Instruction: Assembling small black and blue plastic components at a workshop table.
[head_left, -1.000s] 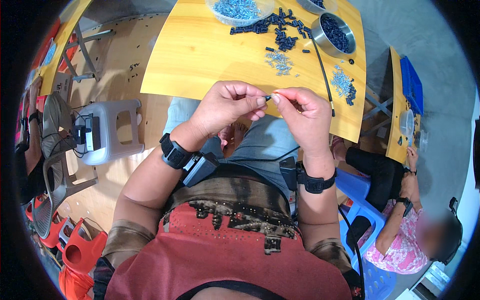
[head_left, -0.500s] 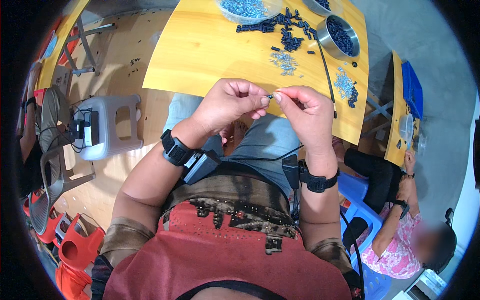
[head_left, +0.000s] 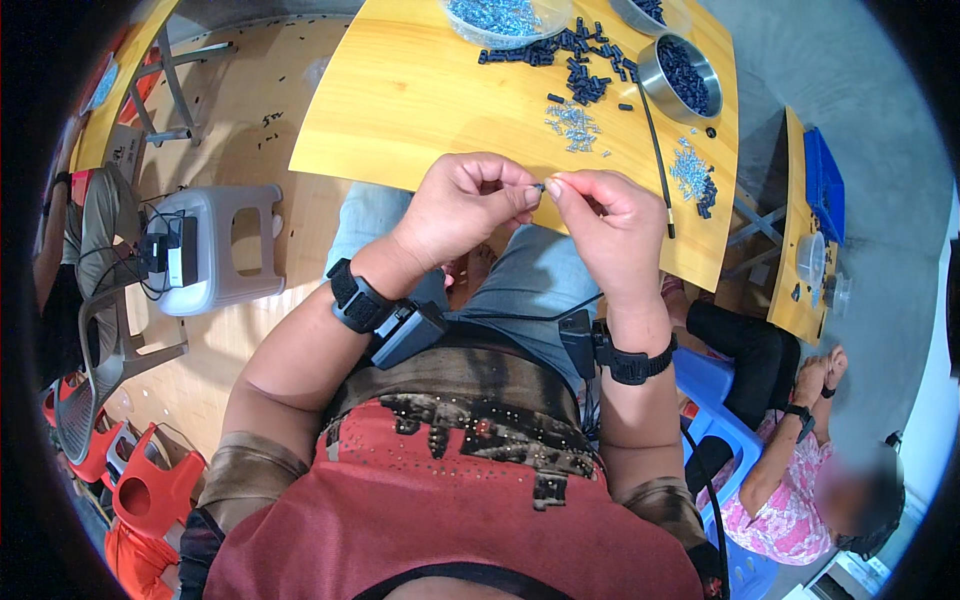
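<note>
Yellow wooden table [head_left: 420,90], left hand [head_left: 465,205] and right hand [head_left: 605,225] pinching one small dark part [head_left: 541,187] between fingertips

Bare tabletop [head_left: 440,95] before black parts [head_left: 575,60]

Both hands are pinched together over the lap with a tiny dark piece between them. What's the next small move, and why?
Probably press the two pinches gently together along one line. The left hand and the right hand meet fingertip to fingertip around a small dark part, held above the lap, short of the yellow table. It looks like a join midway, though the piece is too small to tell if it is seated.
</note>
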